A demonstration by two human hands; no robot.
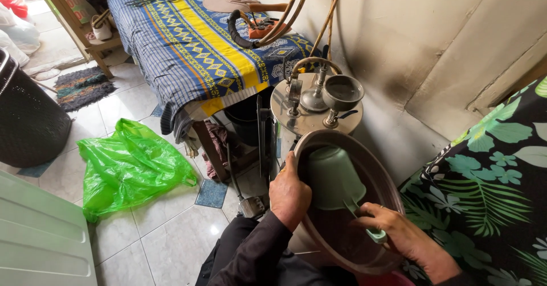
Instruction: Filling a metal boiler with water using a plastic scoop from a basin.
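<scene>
— What's in the right hand (399, 229)?

— Its fingers are closed round the handle of a green plastic dipper (333, 178), whose cup lies inside the brown basin (387, 189), just ahead of the fingertips.

— And the left hand (289, 193)?

— Fingers curled over the basin's near rim, gripping it. The basin looks stiff and light, possibly slippery, so the rim seems the best hold.

— Beyond?

— A steel tank (285, 112) with a funnel (341, 92), then a green bag (128, 163) on the floor and a striped cloth (188, 41).
</scene>
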